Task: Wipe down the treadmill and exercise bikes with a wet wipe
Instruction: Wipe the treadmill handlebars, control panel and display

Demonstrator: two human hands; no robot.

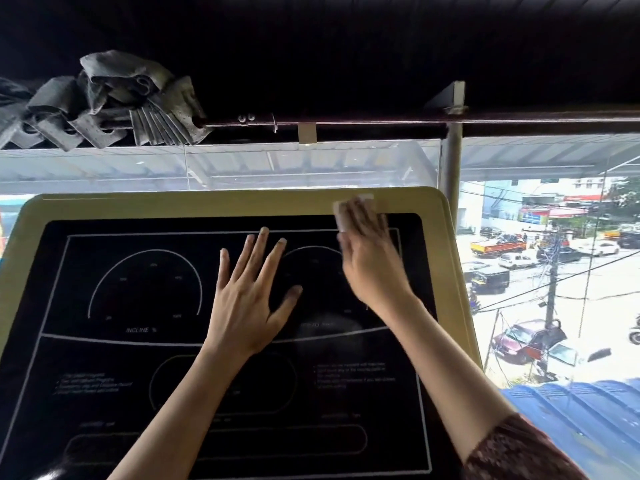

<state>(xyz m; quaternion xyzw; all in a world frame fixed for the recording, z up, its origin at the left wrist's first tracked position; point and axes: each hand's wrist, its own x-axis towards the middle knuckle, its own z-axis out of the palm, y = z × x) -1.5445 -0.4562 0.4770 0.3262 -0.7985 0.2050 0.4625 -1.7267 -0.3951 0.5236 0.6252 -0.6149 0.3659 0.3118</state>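
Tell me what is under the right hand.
A white wipe lies under the right hand, pressed on the top right corner of the console. Only its edges show past the hand; the rest of it, and the console surface beneath, is covered.

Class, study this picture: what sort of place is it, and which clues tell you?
Probably an upper-floor gym: a treadmill console marked INCLINE %, beside a big window looking down on a street with cars. The gathered curtain above suggests indoors.
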